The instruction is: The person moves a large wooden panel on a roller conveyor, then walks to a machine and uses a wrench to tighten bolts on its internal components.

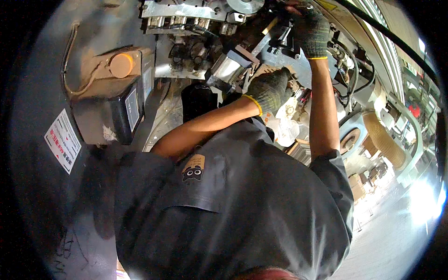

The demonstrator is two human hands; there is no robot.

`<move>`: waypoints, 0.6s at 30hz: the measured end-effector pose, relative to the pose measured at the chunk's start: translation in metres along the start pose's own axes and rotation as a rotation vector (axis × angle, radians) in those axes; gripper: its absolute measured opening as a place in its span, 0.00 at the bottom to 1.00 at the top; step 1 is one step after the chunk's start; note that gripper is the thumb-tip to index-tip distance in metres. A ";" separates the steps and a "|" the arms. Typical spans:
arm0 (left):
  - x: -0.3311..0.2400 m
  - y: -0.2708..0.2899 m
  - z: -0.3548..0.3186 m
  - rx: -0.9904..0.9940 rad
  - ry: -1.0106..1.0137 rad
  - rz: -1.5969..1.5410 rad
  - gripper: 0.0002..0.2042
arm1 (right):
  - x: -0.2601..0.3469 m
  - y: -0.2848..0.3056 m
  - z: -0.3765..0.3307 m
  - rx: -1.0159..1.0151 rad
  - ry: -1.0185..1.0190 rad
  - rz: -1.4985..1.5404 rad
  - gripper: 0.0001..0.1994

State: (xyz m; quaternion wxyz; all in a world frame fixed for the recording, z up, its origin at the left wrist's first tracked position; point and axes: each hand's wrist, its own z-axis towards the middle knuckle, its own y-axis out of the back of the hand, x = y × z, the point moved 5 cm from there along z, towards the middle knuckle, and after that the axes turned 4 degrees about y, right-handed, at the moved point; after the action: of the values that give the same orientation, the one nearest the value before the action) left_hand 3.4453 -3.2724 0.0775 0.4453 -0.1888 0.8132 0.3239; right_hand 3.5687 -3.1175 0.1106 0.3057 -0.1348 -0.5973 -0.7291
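Both of my hands wear dark knitted gloves with yellow cuffs. My right hand (pixel 311 32) reaches into the machine at the upper right, its fingers bent down toward dark parts at the top edge; what they grip is hidden. Lower and to the left, my left hand (pixel 270 92) rests beside a grey metal plate (pixel 298 70), its fingers drawn together, and I cannot make out what is in them. A shiny metal cylinder (pixel 226 70) lies left of that hand. Between the hands stands a small metal linkage (pixel 283 39).
An aluminium rail with fittings (pixel 186 11) crosses the top. At the left sits a dark box-shaped unit (pixel 105 109) with an orange cap (pixel 122 65). Crumpled white plastic (pixel 284 128) lies below my left hand. Cables (pixel 357 77) and a ribbed beige hose (pixel 380 137) are at the right.
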 end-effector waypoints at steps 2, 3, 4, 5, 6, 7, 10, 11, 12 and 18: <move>-0.002 -0.023 0.018 -0.133 -0.108 0.084 0.15 | -0.001 -0.001 0.003 -0.003 -0.007 -0.030 0.11; 0.005 -0.044 0.031 -0.199 -0.162 0.125 0.14 | 0.000 -0.001 0.005 -0.020 -0.012 -0.007 0.11; 0.012 -0.070 0.045 -0.232 -0.247 0.266 0.12 | 0.002 -0.001 0.007 -0.031 -0.010 0.023 0.11; 0.007 -0.079 0.053 -0.216 -0.304 0.329 0.12 | 0.000 -0.001 0.005 -0.007 -0.011 -0.015 0.10; 0.001 -0.085 0.059 -0.200 -0.363 0.394 0.12 | -0.003 0.000 0.001 0.015 -0.012 -0.055 0.10; -0.002 -0.091 0.069 -0.194 -0.415 0.463 0.12 | -0.004 -0.001 0.004 0.038 -0.001 -0.087 0.10; -0.006 -0.118 0.085 -0.338 -0.572 0.581 0.15 | -0.001 0.007 0.001 0.006 0.079 -0.049 0.12; -0.005 -0.121 0.091 -0.381 -0.569 0.569 0.17 | 0.002 0.006 0.003 0.008 0.063 -0.002 0.13; -0.004 -0.129 0.097 -0.383 -0.574 0.690 0.18 | 0.000 0.004 0.002 -0.001 0.070 0.013 0.12; -0.004 -0.141 0.124 -0.695 -0.599 1.488 0.20 | 0.001 0.003 0.000 0.001 -0.079 -0.089 0.09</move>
State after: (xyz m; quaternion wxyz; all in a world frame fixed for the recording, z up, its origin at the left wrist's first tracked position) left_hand 3.6060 -3.2872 -0.0189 0.2305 0.3593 0.4292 0.7959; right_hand 3.5693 -3.1182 0.1134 0.2493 -0.1365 -0.6148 -0.7357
